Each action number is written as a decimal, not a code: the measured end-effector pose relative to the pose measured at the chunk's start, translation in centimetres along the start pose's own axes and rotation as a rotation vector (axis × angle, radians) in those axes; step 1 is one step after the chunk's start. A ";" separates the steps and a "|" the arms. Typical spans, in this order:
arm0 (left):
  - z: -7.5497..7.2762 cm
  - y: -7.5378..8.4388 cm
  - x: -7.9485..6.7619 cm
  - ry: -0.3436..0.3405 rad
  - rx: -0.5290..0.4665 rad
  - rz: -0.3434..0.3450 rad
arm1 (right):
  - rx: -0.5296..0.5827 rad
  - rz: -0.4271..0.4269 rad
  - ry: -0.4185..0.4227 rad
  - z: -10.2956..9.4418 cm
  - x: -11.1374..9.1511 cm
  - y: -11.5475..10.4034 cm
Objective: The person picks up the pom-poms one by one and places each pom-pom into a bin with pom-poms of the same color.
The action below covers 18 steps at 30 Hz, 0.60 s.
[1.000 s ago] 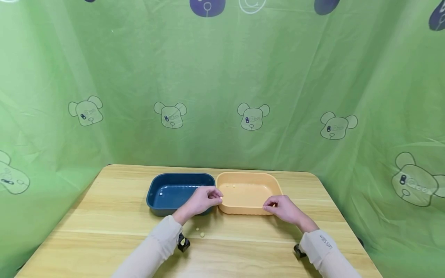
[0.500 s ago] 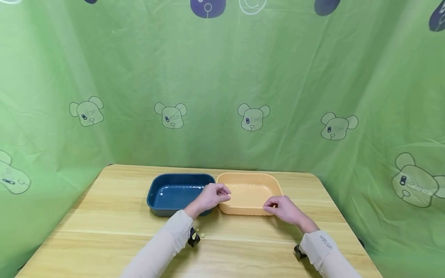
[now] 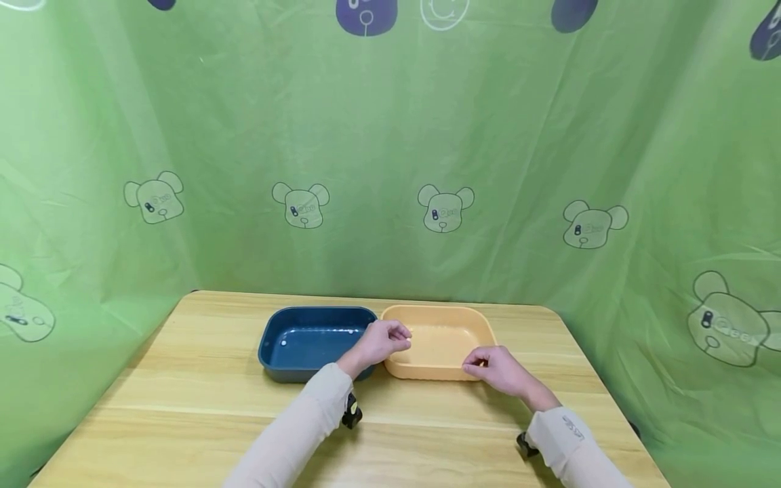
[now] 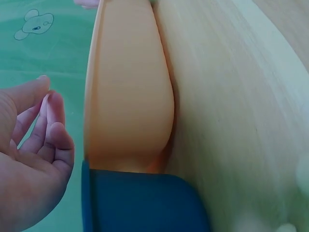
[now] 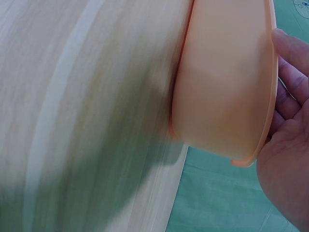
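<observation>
An orange plastic basin (image 3: 436,371) stands beside a blue plastic basin (image 3: 293,374) on the wooden table. My left hand (image 3: 377,342) hovers over the orange basin's left side, thumb and fingertips together, pinching a small pale ball (image 3: 409,339). In the left wrist view the fingertips of that hand (image 4: 34,159) meet, but the ball is hidden. My right hand (image 3: 499,368) grips the orange basin's front rim near its right corner. In the right wrist view the thumb of this hand (image 5: 287,121) presses the rim, fingers behind it. Small white balls (image 3: 283,343) lie in the blue basin.
The two basins sit side by side at the back of the table (image 3: 427,434). A green curtain (image 3: 372,264) hangs close behind. Blurred pale balls (image 4: 287,227) show at the lower right corner of the left wrist view.
My left hand has moved rightward from the seam between the basins to above the orange one, its forearm now covering the small balls on the table. My right hand keeps its place.
</observation>
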<state>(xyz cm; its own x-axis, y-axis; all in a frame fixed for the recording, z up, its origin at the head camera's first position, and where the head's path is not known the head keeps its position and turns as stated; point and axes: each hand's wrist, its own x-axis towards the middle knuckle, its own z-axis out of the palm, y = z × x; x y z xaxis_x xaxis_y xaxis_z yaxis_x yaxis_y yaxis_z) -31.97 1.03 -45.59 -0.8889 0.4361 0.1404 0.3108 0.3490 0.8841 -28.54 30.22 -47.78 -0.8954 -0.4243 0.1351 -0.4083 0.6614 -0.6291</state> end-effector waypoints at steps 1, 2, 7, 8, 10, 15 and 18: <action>0.1 -0.1 0.1 0.004 -0.004 0.000 | 0.000 -0.001 -0.001 0.0 0.0 0.0; 0.2 -0.1 0.2 0.007 -0.007 -0.004 | 0.001 0.000 -0.002 0.0 0.0 0.0; 0.5 -0.5 0.5 0.029 -0.015 -0.006 | 0.002 -0.001 -0.003 0.1 0.0 0.1; 0.6 -0.6 0.6 0.033 -0.017 -0.010 | 0.002 -0.003 -0.001 0.1 0.0 0.1; 0.7 -0.8 0.7 0.038 -0.022 -0.007 | 0.001 -0.006 0.000 0.1 0.0 0.1; 0.9 -0.8 1.1 0.040 -0.042 -0.018 | -0.005 -0.008 0.002 0.1 0.1 0.2; 1.1 -0.8 1.3 0.042 -0.047 -0.029 | -0.006 -0.004 0.002 0.1 0.1 0.2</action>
<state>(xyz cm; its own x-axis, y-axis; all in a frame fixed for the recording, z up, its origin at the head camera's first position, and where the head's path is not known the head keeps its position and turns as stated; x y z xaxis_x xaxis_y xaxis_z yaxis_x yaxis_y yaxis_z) -32.98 2.21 -46.56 -0.9109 0.3909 0.1322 0.2695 0.3209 0.9080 -28.70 30.22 -47.95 -0.8941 -0.4259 0.1386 -0.4128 0.6637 -0.6238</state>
